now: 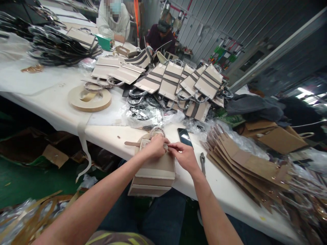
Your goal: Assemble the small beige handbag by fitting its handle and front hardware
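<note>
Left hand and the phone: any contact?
Apart. The head view shows it: a strip of white tabletop lies between the left hand and the near side of the phone.

A beige, banded bag (155, 168) is being held with its near end overhanging the table (107, 134). At its top, a brown strap (132, 144) is being left jutting sideways.

Left hand (157, 146) at worktop (102, 136) near edge, knuckles up, fingers curled, right hand (186, 157) just beside, thumb and forefinger pinched, bare forearms (102, 189) reaching forward, angled inward, legs (168, 212) below same edge.
</note>
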{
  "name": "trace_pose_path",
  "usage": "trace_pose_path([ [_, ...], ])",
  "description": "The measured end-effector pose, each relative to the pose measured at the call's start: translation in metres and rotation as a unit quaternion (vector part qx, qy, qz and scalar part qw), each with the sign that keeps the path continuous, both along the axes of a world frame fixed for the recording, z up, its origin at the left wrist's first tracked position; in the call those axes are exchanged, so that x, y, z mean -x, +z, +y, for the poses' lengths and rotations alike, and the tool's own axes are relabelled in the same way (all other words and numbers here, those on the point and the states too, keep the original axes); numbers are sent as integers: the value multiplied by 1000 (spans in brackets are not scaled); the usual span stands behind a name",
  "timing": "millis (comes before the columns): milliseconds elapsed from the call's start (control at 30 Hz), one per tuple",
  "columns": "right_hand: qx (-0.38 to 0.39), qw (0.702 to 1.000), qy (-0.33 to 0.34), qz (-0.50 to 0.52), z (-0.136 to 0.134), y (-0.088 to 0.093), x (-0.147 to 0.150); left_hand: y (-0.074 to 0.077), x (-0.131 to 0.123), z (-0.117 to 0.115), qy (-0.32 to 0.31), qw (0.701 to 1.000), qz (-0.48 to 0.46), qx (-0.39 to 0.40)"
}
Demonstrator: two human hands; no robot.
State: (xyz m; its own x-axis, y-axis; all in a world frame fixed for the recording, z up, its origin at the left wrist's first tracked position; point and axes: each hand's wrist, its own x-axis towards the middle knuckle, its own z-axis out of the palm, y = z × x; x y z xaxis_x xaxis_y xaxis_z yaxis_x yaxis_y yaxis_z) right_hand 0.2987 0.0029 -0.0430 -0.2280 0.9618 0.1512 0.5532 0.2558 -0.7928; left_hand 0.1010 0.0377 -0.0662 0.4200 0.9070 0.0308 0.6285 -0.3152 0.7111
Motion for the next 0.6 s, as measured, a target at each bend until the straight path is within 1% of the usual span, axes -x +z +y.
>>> trace_pose_path([
  [100,-24,999,6,-42,3,0,1,2,0,-1,-1,1000,2,-2],
  [233,-37,997,21,-67,6,-4,1,4,0,-2,-1,1000,8,-3],
  [400,-49,996,15,-68,2,-7,4,5,0,-2,2,1000,9,-1],
  [533,-109,988,45,-103,-1,-6,4,6,1,-2,1,1000,-1,-1],
  [600,-121,985,57,-108,-2,-5,2,6,0,-3,1,1000,-5,-2],
])
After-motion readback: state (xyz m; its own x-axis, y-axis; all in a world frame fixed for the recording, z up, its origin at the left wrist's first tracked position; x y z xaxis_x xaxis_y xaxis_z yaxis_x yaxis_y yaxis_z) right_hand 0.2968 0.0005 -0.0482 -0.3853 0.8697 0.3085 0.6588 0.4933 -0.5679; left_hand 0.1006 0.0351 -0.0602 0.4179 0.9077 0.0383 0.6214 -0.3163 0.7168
